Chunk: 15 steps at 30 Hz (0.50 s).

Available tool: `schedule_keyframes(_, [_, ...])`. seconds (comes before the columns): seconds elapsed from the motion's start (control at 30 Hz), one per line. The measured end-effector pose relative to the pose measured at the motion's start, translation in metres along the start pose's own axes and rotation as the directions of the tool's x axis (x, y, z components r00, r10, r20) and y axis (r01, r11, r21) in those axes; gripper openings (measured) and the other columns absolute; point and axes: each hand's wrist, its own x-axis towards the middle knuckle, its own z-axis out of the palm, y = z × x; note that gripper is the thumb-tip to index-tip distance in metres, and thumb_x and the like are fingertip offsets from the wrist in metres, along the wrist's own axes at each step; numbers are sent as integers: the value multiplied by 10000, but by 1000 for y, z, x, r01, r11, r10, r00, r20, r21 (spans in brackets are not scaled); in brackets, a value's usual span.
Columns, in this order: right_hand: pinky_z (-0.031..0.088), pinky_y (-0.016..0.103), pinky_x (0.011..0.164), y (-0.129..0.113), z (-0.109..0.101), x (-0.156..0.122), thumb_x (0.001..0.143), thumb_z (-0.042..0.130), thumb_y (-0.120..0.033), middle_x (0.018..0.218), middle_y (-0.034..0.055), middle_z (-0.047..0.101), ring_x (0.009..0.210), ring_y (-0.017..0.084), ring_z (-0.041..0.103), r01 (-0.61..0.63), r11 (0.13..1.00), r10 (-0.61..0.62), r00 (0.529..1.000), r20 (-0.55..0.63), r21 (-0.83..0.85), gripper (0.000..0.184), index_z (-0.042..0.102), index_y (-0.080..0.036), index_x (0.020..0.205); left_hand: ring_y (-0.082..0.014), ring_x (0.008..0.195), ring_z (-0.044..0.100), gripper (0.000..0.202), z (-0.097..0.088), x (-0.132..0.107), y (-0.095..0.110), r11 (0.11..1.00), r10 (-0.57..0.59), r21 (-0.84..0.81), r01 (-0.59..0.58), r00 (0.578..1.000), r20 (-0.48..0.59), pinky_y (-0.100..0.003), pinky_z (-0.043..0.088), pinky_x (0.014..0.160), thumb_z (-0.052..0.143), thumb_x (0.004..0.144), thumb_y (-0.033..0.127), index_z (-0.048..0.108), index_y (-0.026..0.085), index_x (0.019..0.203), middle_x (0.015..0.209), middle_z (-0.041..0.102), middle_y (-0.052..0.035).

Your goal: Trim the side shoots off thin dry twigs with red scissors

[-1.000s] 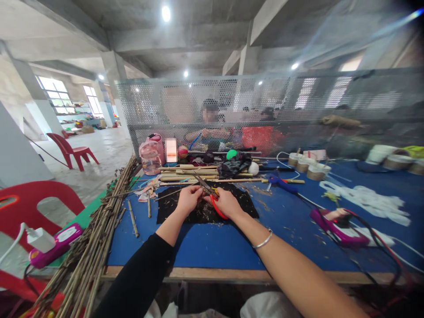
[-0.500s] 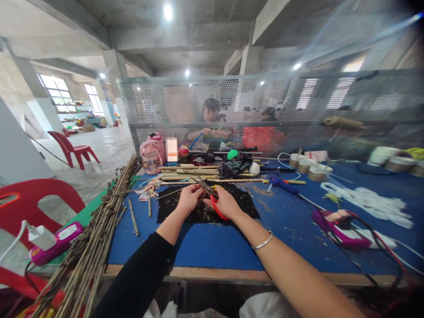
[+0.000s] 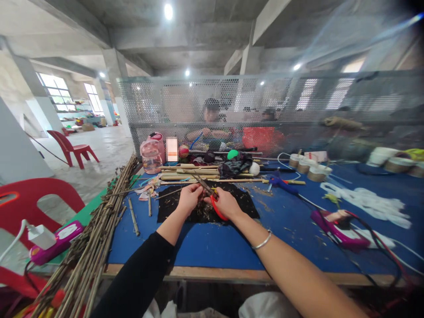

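My right hand (image 3: pixel 226 204) is closed around a pair of scissors (image 3: pixel 217 209) with red handles. The dark blades point up and to the left, just past the fingertips of my left hand (image 3: pixel 189 199). That hand is closed in a pinch, and a thin twig (image 3: pixel 168 193) runs out from it to the left. What lies right between the two hands is partly hidden by the fingers. Both hands are above a black cloth (image 3: pixel 247 207) strewn with small plant clippings, spread on the blue tabletop (image 3: pixel 218 247).
A long bundle of twigs (image 3: pixel 96 234) lies along the left side. Bamboo sticks (image 3: pixel 188 177), a pink bottle (image 3: pixel 152 157) and a blue glue gun (image 3: pixel 283 184) are behind the cloth. Power strips (image 3: pixel 344 232) with cables sit right. A perforated screen (image 3: pixel 172 101) stands behind, a person beyond it.
The scissors have turned slightly, their blades pointing a little higher. Both hands stay almost in the same place.
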Motion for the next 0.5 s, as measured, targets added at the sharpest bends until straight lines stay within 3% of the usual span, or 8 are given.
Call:
schedule_keyframes(0.23, [282,225,508,1,2,2,736,465,-654,714,53,629,618,161,573,-26,1000,26,998,50,-7,459,518,-199,764,-70,492,493,177,0,-1,3,998,-46,31,48,998,-46,-173,378,462,625,687,311,605,139,652,575,567,10])
schedule_keyframes(0.5, [303,226,529,7,1,5,746,484,-618,741,40,641,668,173,596,-61,998,61,998,-34,3,417,512,-209,825,-79,542,575,152,-9,9,5,992,-68,-114,45,977,-204,-167,428,463,595,747,270,581,134,812,681,603,-10])
